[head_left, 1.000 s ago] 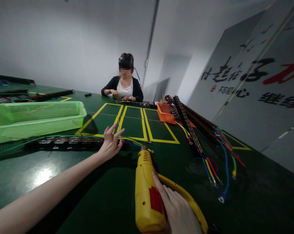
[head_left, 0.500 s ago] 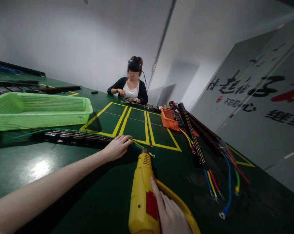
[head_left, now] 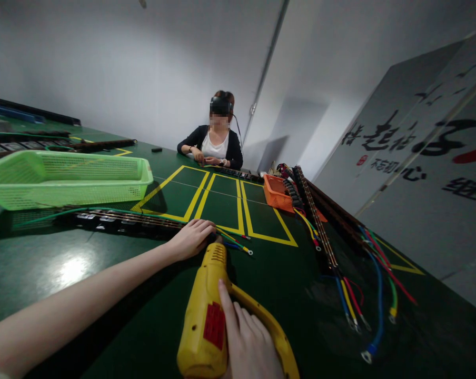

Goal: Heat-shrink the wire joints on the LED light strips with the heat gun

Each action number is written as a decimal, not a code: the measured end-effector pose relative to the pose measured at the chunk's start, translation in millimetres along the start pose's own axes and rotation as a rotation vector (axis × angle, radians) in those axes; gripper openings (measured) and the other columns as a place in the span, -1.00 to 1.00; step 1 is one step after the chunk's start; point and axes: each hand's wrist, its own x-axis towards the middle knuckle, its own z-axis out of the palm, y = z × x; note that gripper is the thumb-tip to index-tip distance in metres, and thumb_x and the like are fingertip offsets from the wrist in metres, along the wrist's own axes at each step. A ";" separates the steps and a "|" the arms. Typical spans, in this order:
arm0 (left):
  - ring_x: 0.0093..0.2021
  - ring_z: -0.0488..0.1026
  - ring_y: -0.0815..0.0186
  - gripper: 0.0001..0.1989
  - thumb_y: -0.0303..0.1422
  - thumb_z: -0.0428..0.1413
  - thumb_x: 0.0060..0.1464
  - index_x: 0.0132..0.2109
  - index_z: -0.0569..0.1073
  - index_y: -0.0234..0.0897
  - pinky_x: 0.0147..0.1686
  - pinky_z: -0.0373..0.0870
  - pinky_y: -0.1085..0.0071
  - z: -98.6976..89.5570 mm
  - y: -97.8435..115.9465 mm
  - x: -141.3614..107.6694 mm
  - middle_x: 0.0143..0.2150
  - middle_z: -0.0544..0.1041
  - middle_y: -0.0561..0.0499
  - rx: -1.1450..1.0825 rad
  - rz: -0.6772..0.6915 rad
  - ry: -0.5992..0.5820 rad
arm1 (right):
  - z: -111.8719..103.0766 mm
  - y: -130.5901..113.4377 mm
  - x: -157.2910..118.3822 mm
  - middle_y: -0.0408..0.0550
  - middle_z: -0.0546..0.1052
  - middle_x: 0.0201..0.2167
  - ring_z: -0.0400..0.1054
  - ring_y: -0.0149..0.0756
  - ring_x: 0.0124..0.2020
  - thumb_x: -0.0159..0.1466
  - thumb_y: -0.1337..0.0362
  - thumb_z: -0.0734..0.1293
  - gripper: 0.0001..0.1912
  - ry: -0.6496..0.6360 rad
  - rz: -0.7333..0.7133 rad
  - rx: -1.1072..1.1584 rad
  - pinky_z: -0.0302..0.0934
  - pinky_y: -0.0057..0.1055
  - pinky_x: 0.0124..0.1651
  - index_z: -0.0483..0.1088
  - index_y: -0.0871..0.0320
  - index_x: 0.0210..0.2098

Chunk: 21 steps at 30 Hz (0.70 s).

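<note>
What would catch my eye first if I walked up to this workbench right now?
Most likely the big yellow power screwdriver at the near edge, held in the right hand and aimed at the end of a long black terminal strip, where the left hand rests. Next, the bright green basket at the far left and the loose coloured wires on the right. Across the green table sits another person.

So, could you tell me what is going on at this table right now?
A person holds a yellow power tool in the right hand, its tip close to the end of a long black strip on the green table. The left hand presses down on that end, beside coloured wires. Across the table another person works on a similar strip.
</note>
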 end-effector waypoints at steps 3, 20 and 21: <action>0.03 0.30 0.21 -0.74 -0.46 -0.05 0.15 0.00 0.29 -0.27 0.04 0.23 0.26 -1.8 0.5 -0.6 0.03 0.37 -0.10 0.005 0.002 -0.005 | 7.5 11.5 -1.1 0.23 0.40 0.07 0.32 0.13 0.04 -0.20 -0.26 0.40 0.33 0.042 -0.057 0.002 0.23 -0.03 0.06 -0.22 0.28 0.34; 0.11 0.23 0.12 -0.74 -0.46 -0.05 0.08 -0.05 0.33 -0.30 0.11 0.19 0.17 -4.2 1.0 -3.5 0.16 0.25 -0.15 0.108 -0.037 0.029 | 16.3 96.0 -35.6 0.00 0.44 0.06 0.40 -0.12 -0.01 0.23 0.32 0.19 -0.11 0.282 -0.194 -0.093 0.33 -0.21 -0.03 -0.53 0.03 0.33; 0.10 0.23 0.12 -0.76 -0.45 -0.05 0.09 -0.07 0.33 -0.31 0.10 0.19 0.17 -4.2 0.9 -3.5 0.16 0.25 -0.16 0.110 -0.050 0.037 | 18.6 102.7 -39.3 -0.01 0.40 0.10 0.37 -0.10 0.02 0.26 0.22 0.18 -0.15 0.291 -0.191 -0.083 0.32 -0.19 -0.01 -0.49 0.00 0.33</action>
